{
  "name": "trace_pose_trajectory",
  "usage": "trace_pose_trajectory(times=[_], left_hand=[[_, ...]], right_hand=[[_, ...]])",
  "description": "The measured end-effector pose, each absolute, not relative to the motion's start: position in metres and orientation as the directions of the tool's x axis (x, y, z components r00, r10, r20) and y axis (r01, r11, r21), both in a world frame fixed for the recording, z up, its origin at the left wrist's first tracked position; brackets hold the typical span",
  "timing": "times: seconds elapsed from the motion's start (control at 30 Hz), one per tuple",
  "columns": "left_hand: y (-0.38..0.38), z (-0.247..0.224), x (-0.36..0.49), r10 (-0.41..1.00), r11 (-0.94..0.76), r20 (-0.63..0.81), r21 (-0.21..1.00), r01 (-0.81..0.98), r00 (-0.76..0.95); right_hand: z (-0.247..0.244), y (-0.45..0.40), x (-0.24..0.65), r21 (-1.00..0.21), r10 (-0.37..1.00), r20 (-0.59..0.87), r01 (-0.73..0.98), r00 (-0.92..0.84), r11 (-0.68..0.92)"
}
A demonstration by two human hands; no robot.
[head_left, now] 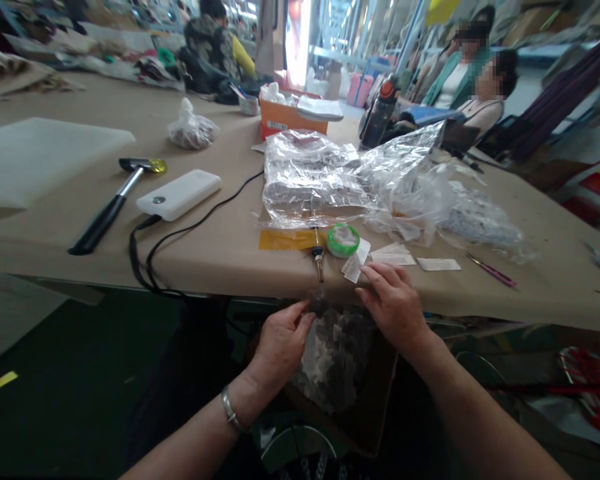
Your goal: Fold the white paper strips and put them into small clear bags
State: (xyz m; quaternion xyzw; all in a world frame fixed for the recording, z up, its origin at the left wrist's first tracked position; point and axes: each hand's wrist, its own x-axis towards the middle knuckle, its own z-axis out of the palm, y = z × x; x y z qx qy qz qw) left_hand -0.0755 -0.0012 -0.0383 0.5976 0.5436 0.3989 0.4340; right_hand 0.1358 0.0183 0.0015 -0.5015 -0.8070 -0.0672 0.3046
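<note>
At the table's front edge, my left hand [283, 337] has thumb and forefinger pinched together below the metal tip of a soldering-iron-like tool [319, 260]. Whatever is in that pinch is too small to make out. My right hand [395, 303] reaches over the edge, its fingertips at a small white label [357, 261]; thumb and fingers are apart. Beside the tool stands a round green-rimmed container [343, 240]. More white labels [393, 254] lie to the right. Under my hands, a box [387, 400] holds many clear plastic scraps [333, 360].
Clear plastic bags [315, 180] lie behind the tool. A hammer [115, 207] and a white power bank [180, 193] with a black cable are at left. Pink-handled tweezers [493, 271] are at right. An orange box [290, 117] and a bottle [379, 113] stand farther back; people sit beyond.
</note>
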Motion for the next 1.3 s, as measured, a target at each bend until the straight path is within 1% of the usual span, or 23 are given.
trace_pose_trajectory(times=[0.07, 0.13, 0.23, 0.27, 0.33, 0.37, 0.4, 0.47, 0.53, 0.57, 0.6, 0.7, 0.73, 0.8, 0.83, 0.9, 0.97, 1.03, 1.1, 1.2, 1.3], left_hand=[[-0.001, -0.043, -0.074, 0.997, -0.02, -0.006, 0.95, 0.313, 0.082], [-0.002, -0.044, -0.072, 0.996, 0.001, -0.029, 0.952, 0.307, 0.087], [-0.005, -0.041, -0.063, 0.985, 0.065, -0.104, 0.962, 0.264, 0.136], [-0.007, -0.039, -0.058, 0.976, 0.117, -0.152, 0.97, 0.211, 0.157], [-0.009, -0.032, -0.049, 0.938, 0.284, -0.282, 0.959, 0.021, 0.203], [-0.009, -0.028, -0.044, 0.906, 0.383, -0.351, 0.918, -0.107, 0.236], [-0.01, -0.024, -0.038, 0.868, 0.476, -0.409, 0.846, -0.239, 0.282], [-0.009, -0.018, -0.029, 0.799, 0.6, -0.457, 0.655, -0.46, 0.392], [-0.007, -0.013, -0.02, 0.773, 0.633, -0.436, 0.504, -0.587, 0.46], [-0.006, -0.013, -0.016, 0.776, 0.629, -0.42, 0.469, -0.62, 0.47], [-0.005, -0.012, -0.013, 0.786, 0.617, -0.408, 0.459, -0.639, 0.465], [-0.002, -0.012, -0.008, 0.793, 0.606, -0.441, 0.502, -0.617, 0.419], [-0.002, -0.011, -0.008, 0.784, 0.618, -0.472, 0.526, -0.584, 0.404], [-0.003, -0.01, -0.009, 0.766, 0.642, -0.526, 0.586, -0.495, 0.371], [-0.005, -0.009, -0.011, 0.76, 0.649, -0.542, 0.615, -0.448, 0.358], [-0.007, -0.008, -0.013, 0.756, 0.654, -0.555, 0.655, -0.378, 0.346], [-0.01, -0.007, -0.015, 0.746, 0.665, -0.569, 0.662, -0.347, 0.346], [-0.011, -0.007, -0.015, 0.735, 0.677, -0.579, 0.654, -0.337, 0.354], [-0.011, -0.007, -0.014, 0.73, 0.683, -0.582, 0.647, -0.339, 0.359], [-0.009, -0.006, -0.013, 0.727, 0.686, -0.585, 0.643, -0.341, 0.36], [-0.008, -0.005, -0.012, 0.724, 0.689, -0.586, 0.645, -0.33, 0.364]], right_hand=[[-0.005, 0.028, 0.141, -0.083, 0.772, 0.512, 0.873, -0.376, 0.48], [-0.012, 0.034, 0.144, -0.052, 0.761, 0.508, 0.868, -0.403, 0.494], [-0.018, 0.036, 0.146, -0.108, 0.717, 0.585, 0.839, -0.38, 0.533], [-0.018, 0.034, 0.146, -0.138, 0.7, 0.612, 0.821, -0.368, 0.553], [-0.016, 0.029, 0.147, -0.195, 0.672, 0.652, 0.779, -0.35, 0.595], [-0.015, 0.024, 0.147, -0.214, 0.66, 0.664, 0.756, -0.352, 0.619], [-0.013, 0.018, 0.147, -0.225, 0.647, 0.67, 0.732, -0.364, 0.644], [-0.011, 0.002, 0.144, -0.228, 0.621, 0.663, 0.678, -0.418, 0.699], [-0.01, -0.015, 0.14, -0.215, 0.593, 0.64, 0.627, -0.488, 0.748], [-0.01, -0.022, 0.138, -0.211, 0.583, 0.626, 0.607, -0.518, 0.766], [-0.01, -0.027, 0.137, -0.213, 0.576, 0.614, 0.59, -0.54, 0.779], [-0.008, -0.026, 0.141, -0.242, 0.6, 0.59, 0.591, -0.54, 0.769], [-0.006, -0.02, 0.145, -0.249, 0.631, 0.585, 0.627, -0.51, 0.738], [-0.004, -0.002, 0.157, -0.23, 0.718, 0.569, 0.761, -0.401, 0.607], [-0.004, 0.008, 0.164, -0.198, 0.76, 0.555, 0.833, -0.339, 0.516], [-0.005, 0.026, 0.176, -0.099, 0.825, 0.507, 0.933, -0.252, 0.346], [-0.008, 0.035, 0.184, 0.0, 0.86, 0.445, 0.961, -0.249, 0.278], [-0.012, 0.035, 0.188, 0.049, 0.866, 0.41, 0.956, -0.285, 0.291], [-0.017, 0.029, 0.19, 0.049, 0.847, 0.432, 0.946, -0.309, 0.321], [-0.024, 0.022, 0.194, -0.011, 0.795, 0.519, 0.927, -0.315, 0.374], [-0.027, 0.02, 0.199, -0.108, 0.743, 0.602, 0.892, -0.293, 0.439]])
